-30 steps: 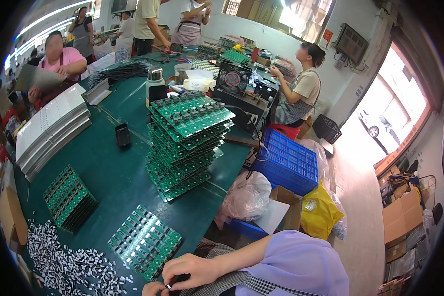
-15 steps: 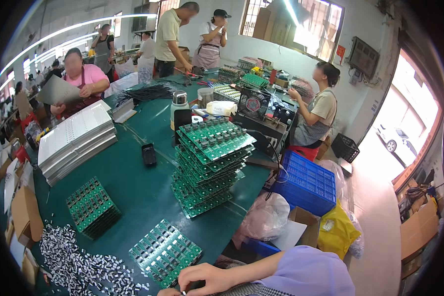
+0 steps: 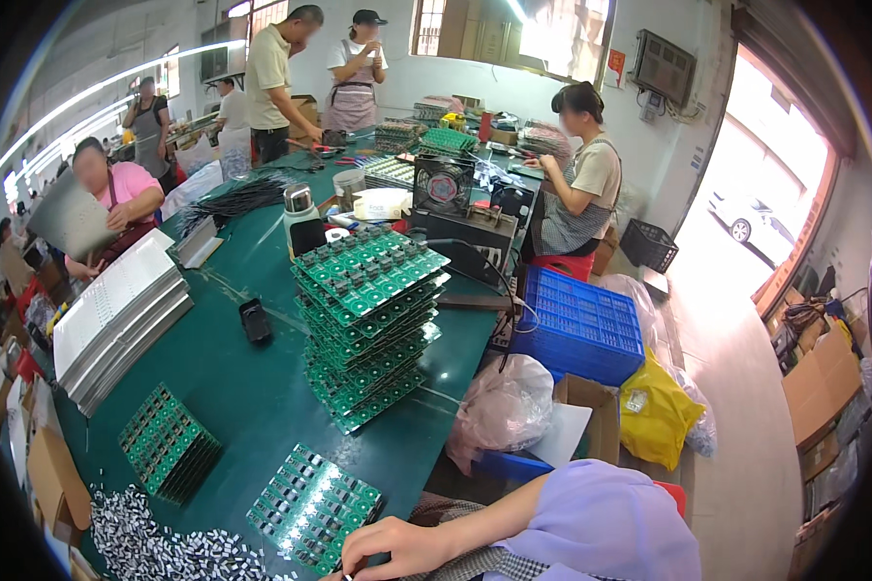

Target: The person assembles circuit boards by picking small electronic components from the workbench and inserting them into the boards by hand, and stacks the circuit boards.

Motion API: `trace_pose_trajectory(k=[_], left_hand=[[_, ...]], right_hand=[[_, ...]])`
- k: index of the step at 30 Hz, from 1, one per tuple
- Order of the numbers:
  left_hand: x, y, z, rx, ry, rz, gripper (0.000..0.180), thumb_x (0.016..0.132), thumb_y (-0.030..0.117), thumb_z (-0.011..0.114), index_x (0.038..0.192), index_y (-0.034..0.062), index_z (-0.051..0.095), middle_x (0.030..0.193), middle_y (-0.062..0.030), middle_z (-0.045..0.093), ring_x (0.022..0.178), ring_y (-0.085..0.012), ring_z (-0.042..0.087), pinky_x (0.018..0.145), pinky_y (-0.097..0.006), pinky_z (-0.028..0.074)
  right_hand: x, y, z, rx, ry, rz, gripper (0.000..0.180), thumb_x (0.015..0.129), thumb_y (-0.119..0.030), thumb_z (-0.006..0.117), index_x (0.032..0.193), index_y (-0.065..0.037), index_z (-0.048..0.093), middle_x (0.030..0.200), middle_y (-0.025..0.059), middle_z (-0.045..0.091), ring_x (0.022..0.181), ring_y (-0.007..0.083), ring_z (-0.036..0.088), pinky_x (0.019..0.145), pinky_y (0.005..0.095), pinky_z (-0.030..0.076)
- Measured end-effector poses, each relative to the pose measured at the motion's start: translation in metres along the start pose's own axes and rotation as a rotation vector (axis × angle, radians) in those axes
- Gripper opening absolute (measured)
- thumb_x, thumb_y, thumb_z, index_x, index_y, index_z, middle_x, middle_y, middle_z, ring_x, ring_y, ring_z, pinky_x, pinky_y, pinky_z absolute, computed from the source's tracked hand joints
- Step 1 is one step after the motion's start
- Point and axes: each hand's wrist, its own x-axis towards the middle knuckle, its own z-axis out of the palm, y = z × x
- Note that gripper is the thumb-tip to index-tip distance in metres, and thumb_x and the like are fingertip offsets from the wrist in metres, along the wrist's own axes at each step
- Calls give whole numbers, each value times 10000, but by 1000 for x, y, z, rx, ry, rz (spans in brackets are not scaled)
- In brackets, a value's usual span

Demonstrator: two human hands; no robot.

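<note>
While resting at the tabletop [image 3: 252, 387] edge, right hand [image 3: 397, 547] curls loosely, fingertips touching the green circuit board panel [image 3: 312, 504] | left hand not visible | small white parts [image 3: 155, 547] just beside.

Three stacks of green circuit boards [image 3: 366, 320], one blue crate [image 3: 579, 324], one yellow bag [image 3: 657, 412].

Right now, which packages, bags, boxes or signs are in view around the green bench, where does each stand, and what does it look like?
Yellow plastic bag: on the floor right of the bench, crumpled, small white label.
Open brown cardboard box: beside the yellow bag, white sheet inside.
Pinkish translucent plastic bag: left of that box, bulging.
Blue plastic crate: behind them, slotted.
Red sign: far wall, small.
</note>
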Motion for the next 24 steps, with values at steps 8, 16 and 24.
trace_pose_trajectory(k=[8,16,24], left_hand=[[-12,-21,7,22,65,-70,165,871,65,644,1035,59,654,982,-125,630,897,-217,612,771,-308,490],[0,-12,3,108,2,12,109,867,80,650,974,67,629,936,-109,618,838,-204,594,733,-307,492],[-17,-22,-11,-71,148,-216,152,885,97,635,1014,19,619,955,-113,624,858,-186,587,759,-312,493]], right_hand=[[5,-18,1,-126,56,52,90,843,-88,665,885,-9,651,868,108,651,808,223,641,702,319,507],[3,-16,-4,-136,49,69,105,845,-102,665,903,-14,660,885,119,654,817,232,644,717,326,512],[-4,-3,-6,12,133,93,122,854,-75,641,951,-6,614,918,65,606,811,139,624,748,270,520]])
